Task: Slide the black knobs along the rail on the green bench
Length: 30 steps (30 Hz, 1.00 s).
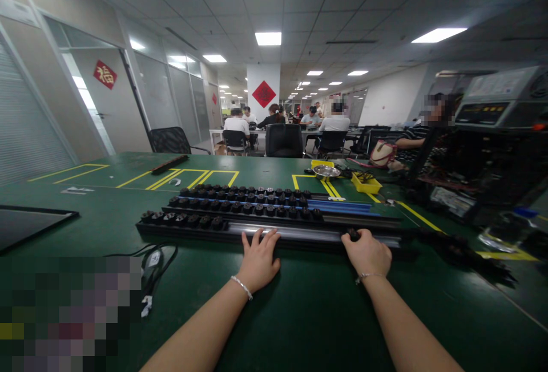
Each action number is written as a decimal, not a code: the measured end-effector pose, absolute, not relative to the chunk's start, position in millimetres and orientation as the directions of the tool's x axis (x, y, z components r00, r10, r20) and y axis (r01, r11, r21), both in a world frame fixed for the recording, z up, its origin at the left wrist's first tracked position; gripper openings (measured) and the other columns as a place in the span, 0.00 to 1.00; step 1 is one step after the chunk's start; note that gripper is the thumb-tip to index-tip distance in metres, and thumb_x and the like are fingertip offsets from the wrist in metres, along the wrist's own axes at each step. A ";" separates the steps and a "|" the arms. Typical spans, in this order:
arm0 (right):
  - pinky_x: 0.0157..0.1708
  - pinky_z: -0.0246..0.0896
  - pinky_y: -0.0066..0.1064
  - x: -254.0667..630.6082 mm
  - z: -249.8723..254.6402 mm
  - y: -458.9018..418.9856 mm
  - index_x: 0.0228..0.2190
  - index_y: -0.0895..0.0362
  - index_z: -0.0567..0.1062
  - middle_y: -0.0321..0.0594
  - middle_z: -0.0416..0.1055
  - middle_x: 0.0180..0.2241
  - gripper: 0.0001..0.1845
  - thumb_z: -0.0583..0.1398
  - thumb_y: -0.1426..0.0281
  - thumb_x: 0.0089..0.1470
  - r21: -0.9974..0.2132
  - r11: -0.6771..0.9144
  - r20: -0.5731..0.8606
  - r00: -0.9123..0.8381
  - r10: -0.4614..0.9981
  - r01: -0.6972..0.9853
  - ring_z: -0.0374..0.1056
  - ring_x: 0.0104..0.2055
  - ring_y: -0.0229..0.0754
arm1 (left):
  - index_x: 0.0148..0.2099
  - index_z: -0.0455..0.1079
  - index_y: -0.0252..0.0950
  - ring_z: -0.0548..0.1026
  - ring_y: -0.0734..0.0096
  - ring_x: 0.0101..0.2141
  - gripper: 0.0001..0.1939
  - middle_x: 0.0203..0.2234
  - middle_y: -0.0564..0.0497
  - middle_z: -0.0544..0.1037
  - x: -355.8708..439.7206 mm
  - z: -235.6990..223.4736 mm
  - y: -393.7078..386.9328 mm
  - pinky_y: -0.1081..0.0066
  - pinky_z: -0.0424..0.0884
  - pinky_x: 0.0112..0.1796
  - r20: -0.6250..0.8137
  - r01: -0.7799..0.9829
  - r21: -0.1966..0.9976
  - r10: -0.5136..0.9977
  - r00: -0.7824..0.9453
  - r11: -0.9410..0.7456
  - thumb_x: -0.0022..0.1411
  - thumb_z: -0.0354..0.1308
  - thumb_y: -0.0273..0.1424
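Three long black rails lie across the green table (pixel 325 315), each carrying a row of several small black knob-like parts (pixel 240 207). My left hand (pixel 258 261) rests flat on the nearest rail (pixel 299 234), fingers stretched out over its shiny metal strip. My right hand (pixel 367 253) is closed, pinching one small black part (pixel 353 235) against the same rail further right. Blue strips (pixel 338 206) lie on the middle rail.
A yellow tray (pixel 366 184) and a metal bowl (pixel 326 171) stand behind the rails. Dark machines (pixel 492 149) fill the right side, with loose black parts (pixel 466 252) at their foot. Cables (pixel 154 261) lie at the left. Several people sit at far tables.
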State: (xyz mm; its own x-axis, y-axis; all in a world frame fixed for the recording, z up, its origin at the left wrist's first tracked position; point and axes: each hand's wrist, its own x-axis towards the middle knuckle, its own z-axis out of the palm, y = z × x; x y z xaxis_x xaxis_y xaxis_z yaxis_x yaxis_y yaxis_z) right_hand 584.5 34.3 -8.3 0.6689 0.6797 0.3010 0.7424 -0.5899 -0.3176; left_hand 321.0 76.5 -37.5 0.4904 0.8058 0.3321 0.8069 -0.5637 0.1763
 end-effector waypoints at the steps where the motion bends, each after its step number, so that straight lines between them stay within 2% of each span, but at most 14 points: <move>1: 0.44 0.52 0.39 584.8 -8.5 34.3 0.37 0.58 0.71 0.46 0.73 0.28 0.24 0.49 0.55 0.49 -0.317 -0.593 0.304 0.672 0.676 0.740 0.68 0.36 0.48 | 0.60 0.52 0.46 0.49 0.53 0.59 0.29 0.59 0.51 0.58 321.1 -37.7 76.5 0.34 0.33 0.54 0.334 0.807 0.177 0.806 0.489 -0.563 0.55 0.51 0.33; 13: 0.45 0.52 0.40 586.7 -9.0 34.4 0.37 0.58 0.71 0.47 0.73 0.29 0.24 0.48 0.55 0.49 -0.318 -0.610 0.303 0.687 0.660 0.726 0.68 0.37 0.50 | 0.59 0.52 0.46 0.50 0.54 0.59 0.29 0.59 0.52 0.59 320.5 -38.4 76.9 0.33 0.33 0.54 0.351 0.795 0.196 0.798 0.490 -0.574 0.54 0.51 0.32; 20: 0.50 0.45 0.45 588.9 -10.7 34.7 0.39 0.57 0.71 0.46 0.73 0.30 0.23 0.49 0.56 0.48 -0.351 -0.619 0.283 0.710 0.645 0.702 0.68 0.39 0.49 | 0.60 0.52 0.45 0.49 0.53 0.59 0.30 0.59 0.50 0.58 321.5 -34.6 74.9 0.35 0.33 0.54 0.315 0.817 0.182 0.819 0.479 -0.548 0.55 0.52 0.32; 30: 0.48 0.49 0.44 593.3 -10.6 34.3 0.40 0.59 0.71 0.48 0.73 0.30 0.25 0.48 0.55 0.49 -0.352 -0.612 0.281 0.703 0.653 0.708 0.68 0.38 0.50 | 0.60 0.52 0.45 0.49 0.53 0.59 0.29 0.59 0.50 0.58 321.2 -33.7 74.4 0.34 0.34 0.54 0.312 0.816 0.173 0.816 0.486 -0.552 0.55 0.51 0.33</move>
